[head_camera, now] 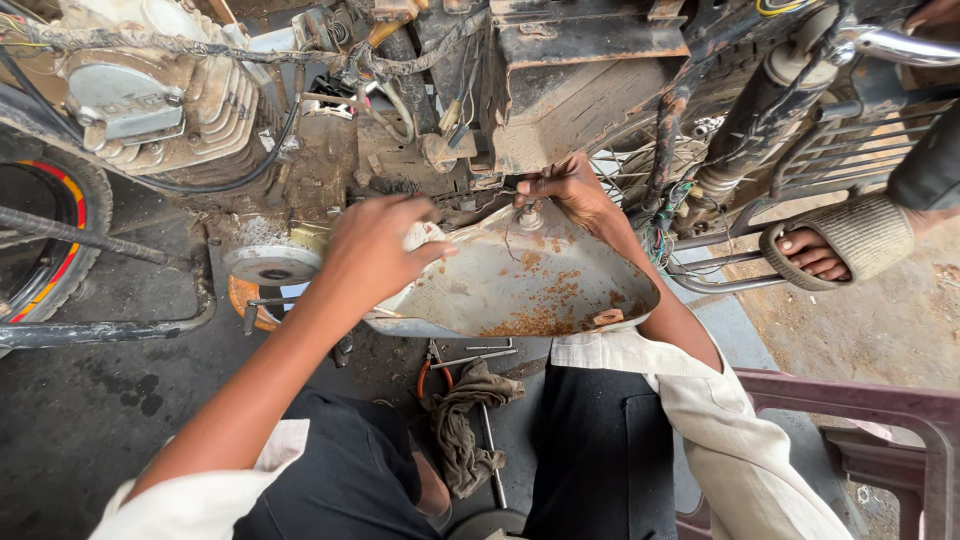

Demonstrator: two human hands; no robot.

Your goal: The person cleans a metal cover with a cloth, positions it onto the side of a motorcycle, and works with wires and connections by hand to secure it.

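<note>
A rusty, curved metal side panel [520, 285] is held against the lower frame of a stripped motorcycle [560, 90]. My left hand [375, 250] grips the panel's left edge and steadies it. My right hand [568, 190] pinches a small knob or fastener [529, 216] at the panel's upper rim, fingers closed on it. The panel's inside faces me, white with brown rust patches. My knees in dark trousers frame the bottom of the view.
A dirty rag [460, 425], pliers with orange handles [428, 370] and a long metal tool [490, 455] lie on the dark floor between my legs. The engine [160, 95] is at upper left, a tyre [45, 235] at left. Another person's sandalled foot [835, 245] rests at right beside a maroon plastic chair [880, 430].
</note>
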